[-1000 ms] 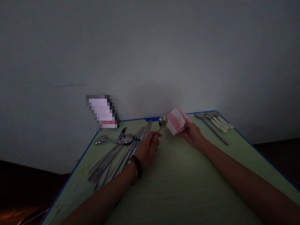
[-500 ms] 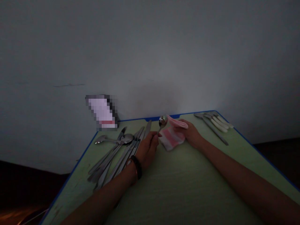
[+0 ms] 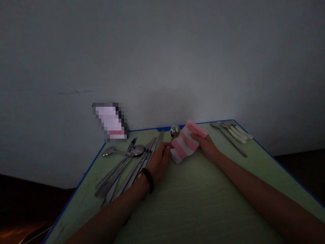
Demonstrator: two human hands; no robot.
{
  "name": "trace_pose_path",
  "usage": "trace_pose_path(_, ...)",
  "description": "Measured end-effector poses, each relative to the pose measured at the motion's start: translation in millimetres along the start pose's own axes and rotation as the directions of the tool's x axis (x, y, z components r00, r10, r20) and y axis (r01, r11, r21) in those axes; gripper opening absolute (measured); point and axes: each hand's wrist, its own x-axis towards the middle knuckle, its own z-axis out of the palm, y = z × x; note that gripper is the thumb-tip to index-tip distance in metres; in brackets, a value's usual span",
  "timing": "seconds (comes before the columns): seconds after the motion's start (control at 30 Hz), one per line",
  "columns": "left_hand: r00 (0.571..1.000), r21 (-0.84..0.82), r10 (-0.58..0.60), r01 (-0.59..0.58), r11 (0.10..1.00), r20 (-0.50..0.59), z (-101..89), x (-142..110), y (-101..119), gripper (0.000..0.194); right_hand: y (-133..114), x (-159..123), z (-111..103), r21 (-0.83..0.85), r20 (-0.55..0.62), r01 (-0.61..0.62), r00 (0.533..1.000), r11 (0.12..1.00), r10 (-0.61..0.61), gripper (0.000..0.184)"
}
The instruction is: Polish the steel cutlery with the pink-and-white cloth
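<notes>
Left hand (image 3: pixel 158 163) pinches a shiny, round-bowled metal spoon (image 3: pixel 175 130); right hand (image 3: pixel 208 147) clasps folded cloth (image 3: pixel 187 142), striped in 2 colours!

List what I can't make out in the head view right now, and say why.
In the head view:
Held spoon: handle mostly hidden by the left hand.
Right hand: most fingers hidden by the striped cloth.
Knife nearest that spoon: lower part covered by the left hand.
Device by the wall: screen content masked by pixelation.
Right forearm: cut off by the picture's edge.
</notes>
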Motion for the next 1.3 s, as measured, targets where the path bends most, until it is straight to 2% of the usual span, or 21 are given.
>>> trace_pose_path(0.1,0.996,0.006,-0.022,0.021,1.000,0.082,-0.9,1,0,0.028,3,2,-2,0.004,-0.011,0.026,1.000,1.000,-0.025,0.031)
trace_pose_path(0.2,0.995,-0.016,-0.042,0.044,0.999,0.088,-0.9,1,2,0.027,4,1,-4,-0.074,0.020,0.115,0.993,0.991,-0.114,0.029)
trace_pose_path(0.3,0.998,-0.103,-0.061,0.060,0.993,-0.006,-0.2,1,3,0.025,-1,-2,-3,-0.222,0.182,0.226,0.965,0.948,-0.187,0.031)
trace_pose_path(0.4,0.993,-0.204,-0.090,0.074,0.976,-0.071,0.2,2,5,0.022,-5,-6,0,-0.344,0.417,0.372,0.883,0.862,-0.215,0.025)
trace_pose_path(0.47,0.993,-0.207,-0.096,0.081,0.975,-0.066,0.1,2,6,0.021,-5,-7,1,-0.396,0.500,0.436,0.841,0.808,-0.209,0.028)
trace_pose_path(0.5,0.993,-0.192,-0.096,0.083,0.978,-0.063,-0.1,2,6,0.021,-4,-7,1,-0.430,0.491,0.447,0.845,0.785,-0.212,0.032)
trace_pose_path(0.57,0.994,-0.164,-0.089,0.078,0.983,-0.063,-0.4,2,6,0.021,-1,-7,2,-0.554,0.384,0.423,0.894,0.717,-0.231,0.033)
trace_pose_path(0.67,0.997,-0.119,-0.066,0.060,0.991,-0.046,-0.6,2,3,0.023,4,-9,5,-0.807,0.184,0.293,0.950,0.513,-0.253,0.033)
trace_pose_path(0.73,0.999,-0.073,-0.047,0.046,0.996,-0.018,-0.7,3,1,0.024,5,-11,8,-0.890,0.177,0.252,0.959,0.379,-0.220,0.035)
trace_pose_path(0.77,0.999,-0.044,-0.038,0.038,0.998,-0.002,-0.9,3,1,0.024,5,-12,9,-0.900,0.199,0.259,0.960,0.350,-0.199,0.033)
trace_pose_path(0.8,1.000,-0.013,-0.028,0.028,1.000,0.013,-1.1,4,1,0.024,4,-12,10,-0.894,0.220,0.270,0.959,0.357,-0.177,0.029)
trace_pose_path(0.87,0.999,0.044,-0.016,0.015,0.999,0.031,-1.6,4,3,0.024,1,-12,10,-0.848,0.217,0.258,0.966,0.462,-0.141,0.019)
trace_pose_path(0.97,0.997,0.110,-0.026,0.019,0.994,0.068,-2.4,3,7,0.028,-5,-9,7,-0.702,0.156,0.187,0.982,0.687,-0.108,0.014)
trace_pose_path(1.03,0.993,0.150,-0.028,0.011,0.989,0.115,-2.6,2,8,0.029,-8,-7,6,-0.539,0.134,0.140,0.988,0.831,-0.080,0.018)
trace_pose_path(1.1,0.987,0.188,-0.024,-0.007,0.982,0.159,-2.5,2,8,0.031,-11,-5,5,-0.273,0.116,0.033,0.993,0.961,-0.001,0.018)
trace_pose_path(1.13,0.984,0.199,-0.024,-0.012,0.980,0.175,-2.5,2,8,0.032,-12,-4,4,-0.111,0.106,-0.049,0.992,0.993,0.061,0.018)
trace_pose_path(1.2,0.982,0.213,-0.027,-0.014,0.977,0.189,-2.3,2,7,0.035,-12,-3,3,0.194,0.114,-0.210,0.975,0.958,0.191,0.017)
trace_pose_path(1.23,0.982,0.217,-0.028,-0.013,0.976,0.187,-2.3,2,6,0.036,-12,-2,3,0.298,0.136,-0.267,0.962,0.916,0.237,0.017)
trace_pose_path(1.3,0.986,0.224,-0.024,-0.015,0.975,0.168,-2.2,2,5,0.038,-10,-2,2,0.377,0.209,-0.335,0.939,0.864,0.273,0.016)
